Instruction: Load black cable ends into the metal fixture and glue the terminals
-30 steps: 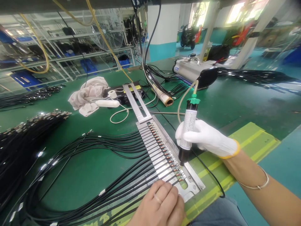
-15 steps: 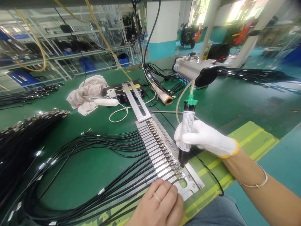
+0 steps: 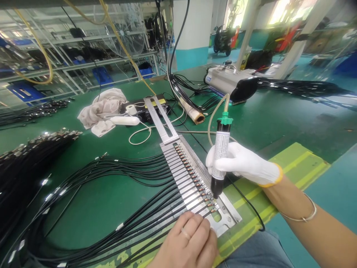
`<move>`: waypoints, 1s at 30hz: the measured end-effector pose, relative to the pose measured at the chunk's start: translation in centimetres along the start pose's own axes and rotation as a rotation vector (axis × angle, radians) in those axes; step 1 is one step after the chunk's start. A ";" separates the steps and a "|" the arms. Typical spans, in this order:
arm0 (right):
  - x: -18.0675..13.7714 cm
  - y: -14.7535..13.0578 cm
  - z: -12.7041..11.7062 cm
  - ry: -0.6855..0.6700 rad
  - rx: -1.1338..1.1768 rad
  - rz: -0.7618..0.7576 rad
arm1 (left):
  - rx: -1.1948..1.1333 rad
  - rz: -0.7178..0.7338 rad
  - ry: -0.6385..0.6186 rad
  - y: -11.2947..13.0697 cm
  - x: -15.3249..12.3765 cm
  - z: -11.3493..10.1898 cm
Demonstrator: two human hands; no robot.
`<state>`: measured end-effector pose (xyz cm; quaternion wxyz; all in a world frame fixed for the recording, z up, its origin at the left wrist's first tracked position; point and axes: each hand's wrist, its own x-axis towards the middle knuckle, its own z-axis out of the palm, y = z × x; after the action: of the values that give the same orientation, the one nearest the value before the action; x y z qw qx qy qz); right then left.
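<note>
Syringe (image 3: 221, 150), dark-bodied with a white label and a green cap, is held in the gloved right hand (image 3: 223, 158), whose thumb and fingers are wrapped round the barrel. The capped end is left standing above the hand, and the dark lower end is pointed down, slightly tilted, over the row of connectors (image 3: 191, 172) near its close end; whether they are touched by the tip cannot be told. A pale hose (image 3: 212, 123) is joined to the cap and looped down behind the barrel. The connectors are set side by side along a long metal fixture (image 3: 199, 169), from which black cables (image 3: 145, 167) are led off to the left and bent into a wide loop on the green table (image 3: 279, 115). The near end of the fixture is laid over a yellow-green board (image 3: 295, 160). The bare left hand (image 3: 189, 238) is placed across the cables beside that end, left of and below the syringe, its fingers curled under — what is held in them, if anything, cannot be told. Beyond the fixture's far end, a crumpled cloth (image 3: 102, 108) and a black box (image 3: 139, 113) are seen.
</note>
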<state>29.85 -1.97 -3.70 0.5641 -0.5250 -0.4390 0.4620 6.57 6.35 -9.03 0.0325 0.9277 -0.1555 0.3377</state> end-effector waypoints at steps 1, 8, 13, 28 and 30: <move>0.0 0.0 0.0 -0.006 -0.002 -0.001 | 0.000 0.001 0.004 0.0 0.0 0.0; 0.1 0.1 -0.1 -0.029 -0.018 -0.001 | 0.018 -0.008 -0.017 -0.1 0.1 -0.3; 0.2 -0.2 0.0 -0.022 -0.032 0.027 | 0.189 -0.070 -0.054 0.2 0.8 -1.9; 0.3 -0.4 -0.2 0.222 0.184 -0.129 | 0.091 -0.894 -0.637 1.7 1.8 -3.3; 0.6 -0.1 -0.4 0.296 0.218 -0.133 | 0.024 -0.987 -0.685 1.3 2.8 -3.6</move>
<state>30.40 -1.47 -3.62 0.7053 -0.4927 -0.3323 0.3864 5.95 4.98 -4.57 0.1229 0.9467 0.2957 -0.0335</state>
